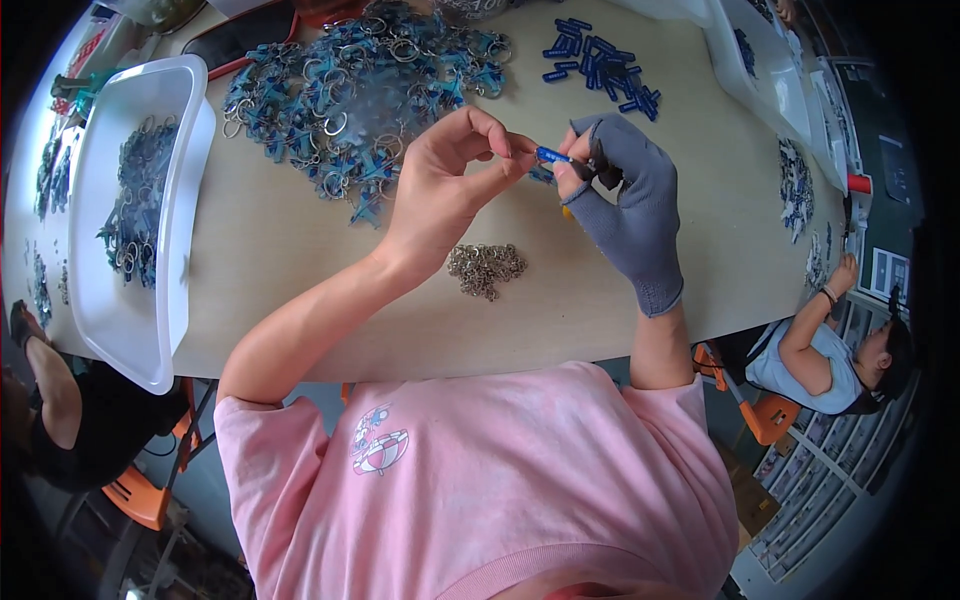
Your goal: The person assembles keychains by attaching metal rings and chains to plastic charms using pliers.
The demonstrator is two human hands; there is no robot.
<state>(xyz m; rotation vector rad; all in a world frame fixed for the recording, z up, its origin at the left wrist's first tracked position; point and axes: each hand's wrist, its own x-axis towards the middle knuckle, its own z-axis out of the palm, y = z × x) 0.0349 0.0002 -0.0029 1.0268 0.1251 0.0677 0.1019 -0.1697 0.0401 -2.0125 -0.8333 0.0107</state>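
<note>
1. The bare left hand (pixel 445 185) pinched one end of a small blue plastic tag (pixel 552 155) between thumb and forefinger, above the pale wooden table (pixel 280 250).
2. The right hand (pixel 620 205), in a grey fingerless glove, pinched the tag's other end.
3. A small heap of silver metal rings (pixel 486 268) lay just below the hands.
4. Beyond them spread a pile of blue keychains with metal rings (pixel 360 90) and loose blue tags (pixel 600 65).
5. A white plastic tub (pixel 175 290) stood far left.
</note>
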